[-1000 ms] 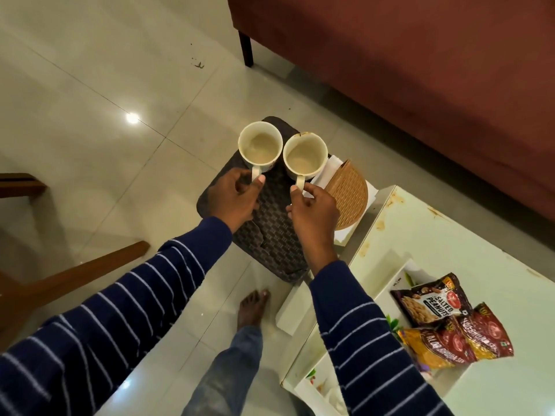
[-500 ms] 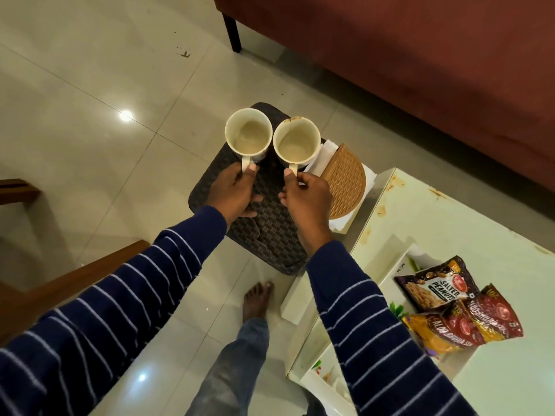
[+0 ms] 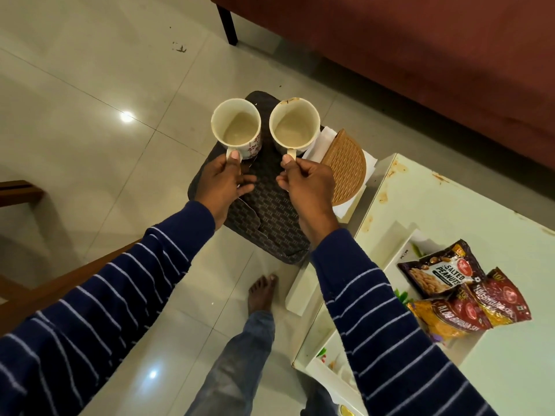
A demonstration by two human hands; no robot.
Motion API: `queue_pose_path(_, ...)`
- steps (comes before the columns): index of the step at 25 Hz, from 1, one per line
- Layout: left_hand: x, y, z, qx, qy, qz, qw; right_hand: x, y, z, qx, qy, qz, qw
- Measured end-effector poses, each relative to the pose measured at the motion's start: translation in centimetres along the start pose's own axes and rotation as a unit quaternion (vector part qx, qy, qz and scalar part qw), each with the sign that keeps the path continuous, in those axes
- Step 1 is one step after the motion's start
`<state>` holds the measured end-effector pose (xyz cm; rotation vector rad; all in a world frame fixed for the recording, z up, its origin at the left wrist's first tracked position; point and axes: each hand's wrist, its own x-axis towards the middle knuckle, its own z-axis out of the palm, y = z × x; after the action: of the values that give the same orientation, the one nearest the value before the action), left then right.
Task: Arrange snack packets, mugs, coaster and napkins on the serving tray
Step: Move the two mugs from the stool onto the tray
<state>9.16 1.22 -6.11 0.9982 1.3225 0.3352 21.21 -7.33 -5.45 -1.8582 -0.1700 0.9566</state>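
I hold two cream mugs by their handles. My left hand (image 3: pixel 222 187) grips the left mug (image 3: pixel 235 127), which has a red floral print. My right hand (image 3: pixel 309 187) grips the right mug (image 3: pixel 292 127). Both mugs are upright over the far end of a dark woven mat (image 3: pixel 270 214); whether they touch it I cannot tell. A tan woven coaster (image 3: pixel 344 169) lies on white napkins (image 3: pixel 322 138) just right of my right hand. Three snack packets, salted peanuts (image 3: pixel 441 271) among them, lie on a white tray (image 3: pixel 399 253) on the table.
The pale table (image 3: pixel 450 205) with rust spots fills the right side. A red-brown sofa (image 3: pixel 420 55) runs across the back, with a dark leg. A wooden chair frame (image 3: pixel 45 283) is at the left. My bare foot (image 3: pixel 261 292) stands on the tiled floor.
Both hands keep their grip on the mug handles. The two mugs have drawn slightly apart, and the view has shifted a little over the mat.
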Motion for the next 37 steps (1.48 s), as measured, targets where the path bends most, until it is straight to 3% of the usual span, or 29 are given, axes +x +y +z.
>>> queue_pose_path(4, -3.2, 0.8, -0.7, 0.063, -0.013, 0.085, 0.994, -2.6, -1.2, -2.4, 0.053, -0.004, -0.034, 0.998)
queue_pose_path(8, -9.4, 1.0, 0.6, 0.055, -0.06, 0.137, 0.987, -7.9, -1.5, -8.1, 0.102, 0.015, -0.062, 0.993)
queue_pose_path(13, -18.5, -3.5, 4.0, 0.073, -0.154, 0.098, 0.98, -18.3, 3.5, -17.0, 0.118, 0.081, -0.055, 0.988)
queue_pose_path(19, -26.6, -14.2, 7.3, 0.149, -0.241, 0.02, 0.959, -28.4, 13.9, -23.4, 0.106, 0.189, 0.062, 0.974)
queue_pose_path(26, -29.2, -22.2, 8.4, 0.212, -0.253, -0.014, 0.944, -33.2, 23.9, -25.2, 0.077, 0.198, 0.114, 0.971)
queue_pose_path(37, -29.0, -27.1, 8.9, 0.19, -0.196, -0.051, 0.961, -33.8, 29.5, -25.7, 0.091, 0.175, 0.141, 0.97)
